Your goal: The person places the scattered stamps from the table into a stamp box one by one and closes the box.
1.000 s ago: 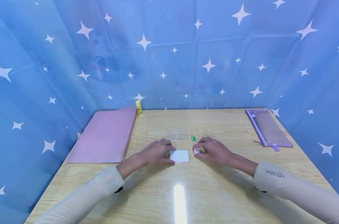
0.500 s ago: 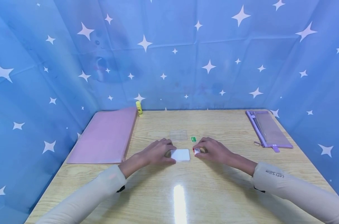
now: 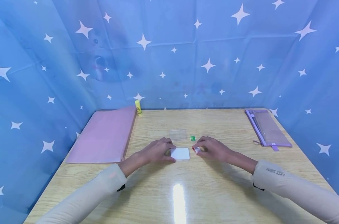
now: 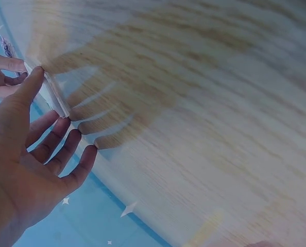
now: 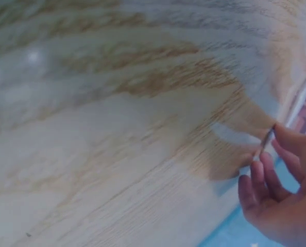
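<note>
My left hand (image 3: 158, 151) grips the left end of a flat white rectangular piece (image 3: 180, 153) on the wooden table, thumb at the near edge and fingertips at the far edge. In the left wrist view, the white piece (image 4: 52, 92) shows a thin layered edge between thumb and fingers. Just to its right, my right hand (image 3: 212, 149) pinches a small red-and-white piece (image 3: 197, 150) with printing on it, tilted close over the table. The right wrist view shows this small piece (image 5: 267, 140) edge-on between thumb and fingertips.
Beyond the hands lie a clear plastic rectangular case part (image 3: 178, 134) and a small green square (image 3: 193, 138) with a pale border. A pink folder (image 3: 102, 137) is at left, a yellow glue stick (image 3: 138, 107) stands behind it, and a purple mesh zip pouch (image 3: 270, 127) lies at right.
The small red-and-white piece has tilted in my right fingers. The left hand keeps its grip on the white piece, nearly still.
</note>
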`<act>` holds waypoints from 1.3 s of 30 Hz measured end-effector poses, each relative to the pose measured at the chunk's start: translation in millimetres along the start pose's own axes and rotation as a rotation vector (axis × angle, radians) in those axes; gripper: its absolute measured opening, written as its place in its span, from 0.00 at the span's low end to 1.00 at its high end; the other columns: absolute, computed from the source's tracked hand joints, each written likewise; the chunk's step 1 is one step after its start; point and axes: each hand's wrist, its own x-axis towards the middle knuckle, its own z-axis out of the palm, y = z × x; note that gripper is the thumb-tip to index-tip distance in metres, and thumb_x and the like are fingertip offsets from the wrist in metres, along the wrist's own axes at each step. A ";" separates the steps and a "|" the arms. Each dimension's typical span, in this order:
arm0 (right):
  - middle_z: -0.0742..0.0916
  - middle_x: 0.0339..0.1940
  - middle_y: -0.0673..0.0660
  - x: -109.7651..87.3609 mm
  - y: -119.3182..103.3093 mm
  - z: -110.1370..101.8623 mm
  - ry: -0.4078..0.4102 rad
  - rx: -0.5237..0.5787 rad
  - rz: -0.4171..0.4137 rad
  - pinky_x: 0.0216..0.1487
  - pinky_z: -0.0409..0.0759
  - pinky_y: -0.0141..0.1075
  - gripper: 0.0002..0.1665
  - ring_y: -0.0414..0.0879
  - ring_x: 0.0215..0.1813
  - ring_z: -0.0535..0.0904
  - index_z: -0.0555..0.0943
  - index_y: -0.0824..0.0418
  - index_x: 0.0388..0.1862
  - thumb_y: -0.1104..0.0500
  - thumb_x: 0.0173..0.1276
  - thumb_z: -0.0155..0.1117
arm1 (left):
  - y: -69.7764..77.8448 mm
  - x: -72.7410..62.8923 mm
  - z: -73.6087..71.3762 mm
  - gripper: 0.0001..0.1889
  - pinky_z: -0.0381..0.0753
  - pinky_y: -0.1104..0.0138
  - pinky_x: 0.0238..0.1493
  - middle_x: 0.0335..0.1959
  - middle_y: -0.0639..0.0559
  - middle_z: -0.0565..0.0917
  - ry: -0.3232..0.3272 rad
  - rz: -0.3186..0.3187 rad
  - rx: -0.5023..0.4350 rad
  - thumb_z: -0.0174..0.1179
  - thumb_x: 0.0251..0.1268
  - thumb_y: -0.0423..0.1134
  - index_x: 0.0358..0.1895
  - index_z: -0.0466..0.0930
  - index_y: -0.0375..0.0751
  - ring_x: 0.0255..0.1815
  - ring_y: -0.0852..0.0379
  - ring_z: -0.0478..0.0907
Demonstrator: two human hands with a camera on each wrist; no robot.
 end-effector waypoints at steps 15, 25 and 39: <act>0.87 0.44 0.58 0.2 4.1 -3.3 0.024 -0.016 0.080 0.29 0.71 0.33 0.18 0.39 0.31 0.71 0.87 0.64 0.57 0.62 0.70 0.72 | 4.0 1.3 -4.1 0.30 0.76 0.69 0.41 0.54 0.52 0.82 -0.023 -0.022 -0.003 0.73 0.64 0.56 0.64 0.84 0.44 0.46 0.59 0.74; 0.85 0.47 0.61 -0.1 4.0 -3.2 -0.016 -0.016 0.076 0.29 0.69 0.33 0.19 0.39 0.31 0.69 0.85 0.69 0.59 0.64 0.71 0.70 | 7.2 1.7 -5.4 0.30 0.77 0.69 0.42 0.53 0.51 0.83 -0.040 -0.026 -0.006 0.74 0.63 0.55 0.64 0.84 0.43 0.46 0.60 0.76; 0.85 0.44 0.62 -1.9 3.0 1.7 0.030 -0.018 -0.012 0.30 0.72 0.32 0.14 0.43 0.33 0.73 0.88 0.64 0.53 0.68 0.69 0.71 | 7.4 4.4 -4.0 0.29 0.77 0.70 0.44 0.52 0.51 0.83 -0.045 -0.027 -0.006 0.75 0.62 0.54 0.62 0.85 0.42 0.46 0.60 0.76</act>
